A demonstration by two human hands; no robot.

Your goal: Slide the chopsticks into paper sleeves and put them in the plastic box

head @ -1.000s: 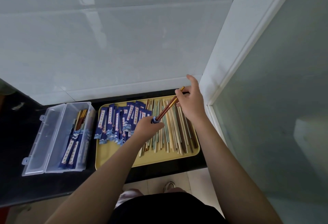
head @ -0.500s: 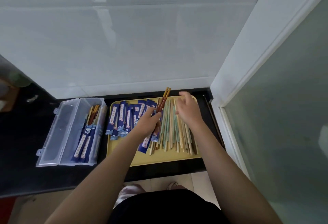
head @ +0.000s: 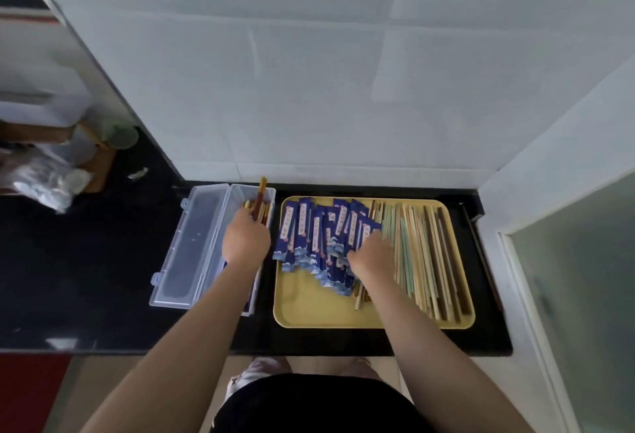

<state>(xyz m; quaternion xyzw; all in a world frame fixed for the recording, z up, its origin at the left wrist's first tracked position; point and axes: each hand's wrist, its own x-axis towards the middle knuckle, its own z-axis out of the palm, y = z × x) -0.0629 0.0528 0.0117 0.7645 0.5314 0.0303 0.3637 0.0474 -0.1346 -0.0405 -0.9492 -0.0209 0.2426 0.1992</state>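
Left hand (head: 245, 240) hovers over the clear plastic box (head: 237, 226), its fingers curled round a pair of reddish-brown chopsticks (head: 260, 196) whose upper ends stick out past the box's far rim toward twelve o'clock; the part below the fist is hidden, so whether a sleeve covers it cannot be told. Beneath the hand, a few more chopstick ends lie inside the box at its far end. At nine o'clock from that hand the box's hinged lid (head: 192, 247) lies open flat on the black countertop (head: 86, 278), touching the box along the hinge. At three o'clock from the left hand, the right hand (head: 372, 254) rests palm down on the yellow tray (head: 319, 305), fingers reaching onto the pile of blue paper sleeves (head: 319, 233); whether it grips one or merely presses on them cannot be told. The sleeves fan across the tray's left half, overlapping one another. Loose chopsticks (head: 426, 254), pale wood, green and dark brown, lie side by side over the tray's right half, running roughly from twelve to six o'clock, with some tucked under the sleeves and the right wrist. Beyond the tray at twelve o'clock rises a white tiled wall (head: 309, 89).
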